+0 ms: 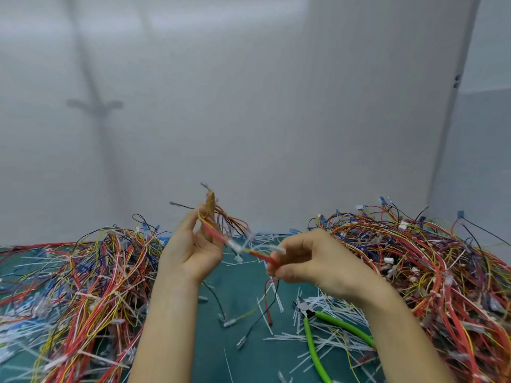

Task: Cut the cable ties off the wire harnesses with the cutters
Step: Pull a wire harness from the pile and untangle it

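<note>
A dark teal mat [243, 299] is showing beneath scattered white cable tie offcuts [326, 338]. The cutters [306, 316] are showing bright green handles and dark jaws. The left wire pile [83, 286] and right wire pile [428, 272] are mixing red, yellow, orange, blue and black. The harness [221, 225] is showing red, yellow and black against a pale grey wall [249, 106].

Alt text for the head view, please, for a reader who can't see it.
The left hand and right hand hold a wire harness up between them above a green mat. Green-handled cutters lie on the mat near the right forearm among cut cable ties, with piles of harnesses on either side.
</note>
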Demonstrator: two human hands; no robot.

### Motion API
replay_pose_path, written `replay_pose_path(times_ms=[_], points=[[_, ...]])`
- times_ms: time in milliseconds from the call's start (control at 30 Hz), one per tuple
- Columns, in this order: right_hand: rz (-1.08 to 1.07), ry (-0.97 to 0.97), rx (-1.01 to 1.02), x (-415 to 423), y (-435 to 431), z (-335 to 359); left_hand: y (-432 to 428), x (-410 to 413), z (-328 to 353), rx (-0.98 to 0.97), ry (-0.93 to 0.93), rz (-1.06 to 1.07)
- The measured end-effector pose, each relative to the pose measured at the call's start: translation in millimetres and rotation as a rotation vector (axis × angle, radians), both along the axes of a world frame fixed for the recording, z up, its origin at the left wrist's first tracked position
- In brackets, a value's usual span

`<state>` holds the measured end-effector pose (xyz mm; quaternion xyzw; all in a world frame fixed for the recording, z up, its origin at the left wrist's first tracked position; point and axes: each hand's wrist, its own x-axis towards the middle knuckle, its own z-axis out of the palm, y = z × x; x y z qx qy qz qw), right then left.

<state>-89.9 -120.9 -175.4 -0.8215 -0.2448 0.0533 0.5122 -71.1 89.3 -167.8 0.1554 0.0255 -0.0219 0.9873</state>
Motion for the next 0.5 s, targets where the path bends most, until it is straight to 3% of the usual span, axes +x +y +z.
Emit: replay_pose_path(times_ms=[100,200,367,500], points=[[-0.111,-0.139,-0.294,4.5,3.2,-5.8,5.9,-0.1,2.6,0.267,-0.061,0.038],[-0.198,-0.217,-0.342,9.0,4.9,-10.9,11.2,-2.7,2.7,0.467,-0.110,0.075],[-0.410,-0.338,-0.116,12.3,9.7,-9.7,9.9,-7.2,1.7,0.730,-0.171,0.089],[-0.572,-0.359,0.277,12.8,33.1,-21.4,5.2,-8.7,2.2,0.887,-0.193,0.132]])
